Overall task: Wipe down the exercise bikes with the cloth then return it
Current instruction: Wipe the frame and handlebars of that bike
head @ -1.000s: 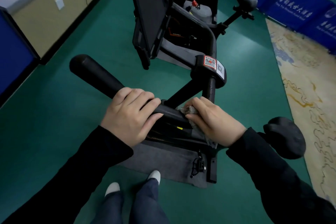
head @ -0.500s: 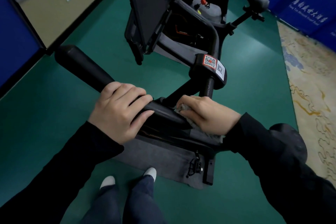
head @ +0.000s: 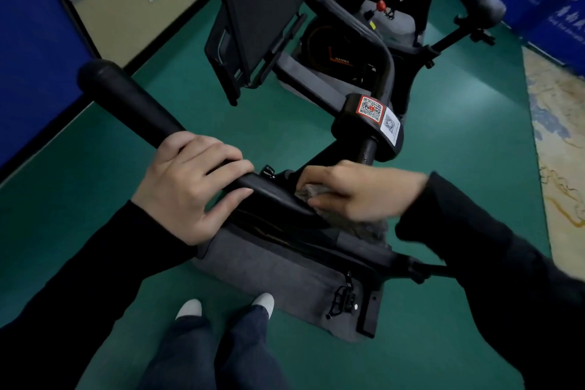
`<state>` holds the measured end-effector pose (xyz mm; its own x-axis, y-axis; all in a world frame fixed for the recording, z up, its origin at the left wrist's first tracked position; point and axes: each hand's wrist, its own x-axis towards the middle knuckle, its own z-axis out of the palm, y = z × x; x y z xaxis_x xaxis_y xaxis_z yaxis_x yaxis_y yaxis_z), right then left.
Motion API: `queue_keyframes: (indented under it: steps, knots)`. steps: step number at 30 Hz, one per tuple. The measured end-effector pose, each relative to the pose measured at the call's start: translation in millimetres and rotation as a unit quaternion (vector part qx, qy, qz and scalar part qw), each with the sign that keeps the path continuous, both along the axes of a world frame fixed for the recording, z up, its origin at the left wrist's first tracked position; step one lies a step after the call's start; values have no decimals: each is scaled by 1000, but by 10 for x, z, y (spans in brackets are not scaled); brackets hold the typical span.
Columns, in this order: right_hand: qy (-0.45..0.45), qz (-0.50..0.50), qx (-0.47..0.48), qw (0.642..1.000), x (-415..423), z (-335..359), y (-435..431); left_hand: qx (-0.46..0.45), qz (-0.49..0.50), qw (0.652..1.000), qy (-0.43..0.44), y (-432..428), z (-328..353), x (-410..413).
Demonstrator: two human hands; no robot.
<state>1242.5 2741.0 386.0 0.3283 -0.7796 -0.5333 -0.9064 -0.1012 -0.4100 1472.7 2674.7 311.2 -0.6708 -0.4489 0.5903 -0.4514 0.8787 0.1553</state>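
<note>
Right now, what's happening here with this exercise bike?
A person stands over an exercise bike, wiping it. Their left hand grips the black handlebar, while the right hand holds a grey cloth against the bar's middle, near the stem with the QR sticker; that hand is motion-blurred. A second bike stands behind on the green floor. The cloth has not been returned yet.

Open green floor (head: 468,142) lies right of the stem clamp (head: 367,123) on the near exercise bike (head: 285,272), and left beneath its handlebar (head: 133,104). The bar's middle is crowded: the left hand (head: 190,184) grips it, and the right hand (head: 357,190) holds the cloth (head: 364,227) just beside the stem. Farther on, a second bike (head: 348,51) and a black screen panel (head: 253,9) stand in the way.
</note>
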Motion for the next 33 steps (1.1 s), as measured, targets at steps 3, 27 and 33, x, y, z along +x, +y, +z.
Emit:
queue_keyframes:
  steps: [3, 27, 33]
  knots:
    - [-43, -27, -111, 993, -44, -166, 255, -5, 12, 1000, -3, 19, 16, -8]
    - [-103, -534, -545, 639, 570, -1014, 883, 10, -14, 1000, -13, 509, -46, -590]
    - [-225, -605, -521, 559, 359, -988, 750, 10, -17, 1000, -3, 507, -52, -595]
